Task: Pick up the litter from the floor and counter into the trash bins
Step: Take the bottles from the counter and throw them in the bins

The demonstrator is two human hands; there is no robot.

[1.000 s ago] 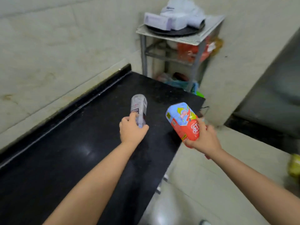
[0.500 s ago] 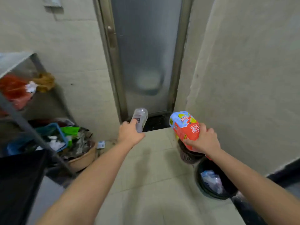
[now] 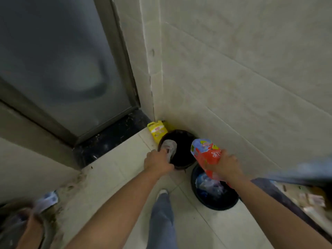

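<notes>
Down by the person's trouser leg (image 3: 161,218), a black bin (image 3: 231,202) with crumpled plastic in it sits on the tiled floor (image 3: 122,173), and the right hand (image 3: 227,165) grips a red-and-blue packet (image 3: 204,154) above its rim. Just beyond, the left hand (image 3: 158,161) clutches a clear plastic bottle (image 3: 168,146) over the mouth of a brown bin (image 3: 181,165). Farther back, a yellow carton (image 3: 157,131) stands in the corner against the wall, beside the frosted door (image 3: 59,65).
</notes>
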